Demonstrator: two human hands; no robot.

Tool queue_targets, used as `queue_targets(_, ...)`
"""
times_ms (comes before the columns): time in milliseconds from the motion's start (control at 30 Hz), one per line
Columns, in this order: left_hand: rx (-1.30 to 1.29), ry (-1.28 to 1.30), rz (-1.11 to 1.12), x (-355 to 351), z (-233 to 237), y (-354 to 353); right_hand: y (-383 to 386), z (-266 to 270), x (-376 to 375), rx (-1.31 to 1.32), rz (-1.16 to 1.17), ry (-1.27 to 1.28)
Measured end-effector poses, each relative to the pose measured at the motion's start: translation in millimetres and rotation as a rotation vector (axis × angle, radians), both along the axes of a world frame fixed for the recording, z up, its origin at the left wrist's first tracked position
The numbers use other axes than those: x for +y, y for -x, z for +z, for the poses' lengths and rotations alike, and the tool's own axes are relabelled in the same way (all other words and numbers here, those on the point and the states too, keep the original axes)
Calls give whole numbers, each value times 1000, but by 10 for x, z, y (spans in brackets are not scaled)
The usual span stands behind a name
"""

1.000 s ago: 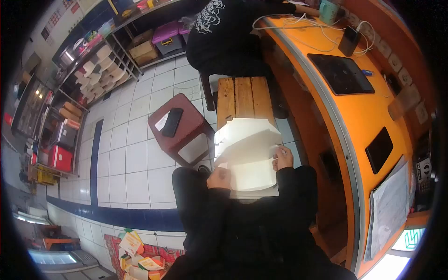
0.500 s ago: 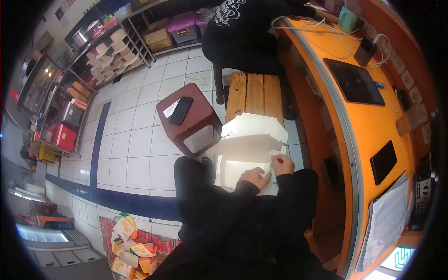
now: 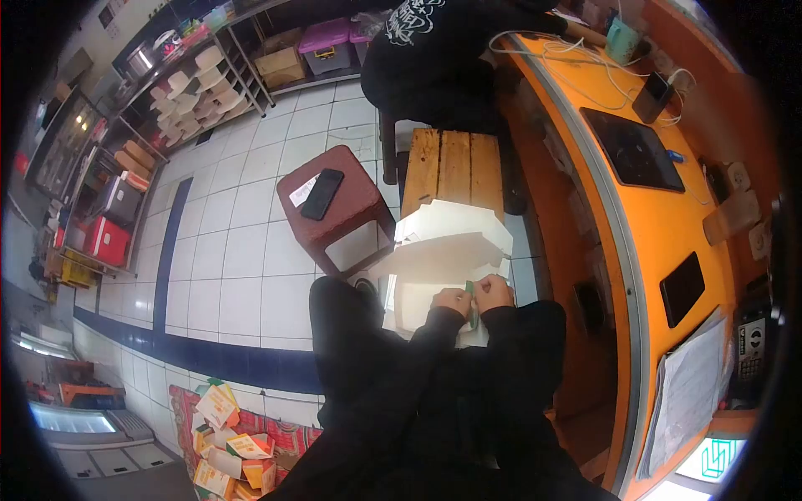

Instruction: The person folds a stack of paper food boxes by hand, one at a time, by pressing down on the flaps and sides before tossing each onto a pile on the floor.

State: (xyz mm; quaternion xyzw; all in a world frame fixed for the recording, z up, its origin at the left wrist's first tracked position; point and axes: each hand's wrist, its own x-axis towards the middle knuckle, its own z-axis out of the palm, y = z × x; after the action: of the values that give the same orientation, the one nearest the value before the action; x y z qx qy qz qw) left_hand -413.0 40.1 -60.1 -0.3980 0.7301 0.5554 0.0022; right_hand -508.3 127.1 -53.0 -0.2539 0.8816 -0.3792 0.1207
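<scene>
on the lap, left hand and right hand meet knuckle to knuckle, both clenched on the near right edge of a flat white carton blank. judged step: creasing a flap; next calls for even pressure along that fold. more blanks lie beyond on the wooden bench

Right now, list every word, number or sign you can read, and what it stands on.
No text can be read for certain.
White print on the shirt: lettering too distorted to read.
Lit green sign: a symbol, unreadable.
Papers: print too small.
Printed boxes: blurred.
</scene>
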Motion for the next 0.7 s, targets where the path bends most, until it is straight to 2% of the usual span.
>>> queue_targets(100,-5,138,-9,-10,-167,11,-77,-24,23,51,-32,-28)
queue_targets(167,75,220,4,-54,-331,24,-52,-154,81,2,57,-116)
queue_targets(200,102,177,35,-34,-330,14,-64,-213,95,44,43,-112)
queue_targets(233,44,80,-29,-86,-269,5,-119,-50,116,-8,11,-112)
queue_targets(267,190,129,-57,-108,-487,-9,-109,-66,148,-17,9,-64)
queue_targets(300,211,70,-130,-122,-351,-94,-104,-91,181,-29,10,-17)
queue_targets(333,64,238,-82,-120,-125,-143,-140,93,197,-13,8,-30)
queue_targets(367,225,360,-62,-134,105,-288,-177,272,228,0,13,-45)
queue_targets(400,264,539,-62,-163,371,-464,-160,216,308,44,132,24)
queue_targets(433,272,637,-84,-202,621,-644,-164,378,368,49,117,29)
queue_targets(467,177,711,-152,-268,789,-833,-246,664,457,85,320,-119)
queue_targets(500,134,788,-178,-319,763,-1020,-308,808,513,115,526,-268)
queue_targets(533,32,783,-198,-322,809,-1173,-327,682,536,120,608,-370)
queue_targets(567,-73,777,-209,-320,849,-1309,-359,544,553,113,616,-365)
queue_targets(633,-21,931,-281,-401,562,-1515,-452,306,527,150,544,-461)
queue_targets(667,43,942,-296,-431,384,-1566,-460,221,507,96,522,-577)
queue_targets(700,130,840,-284,-464,189,-1565,-476,132,434,56,534,-691)
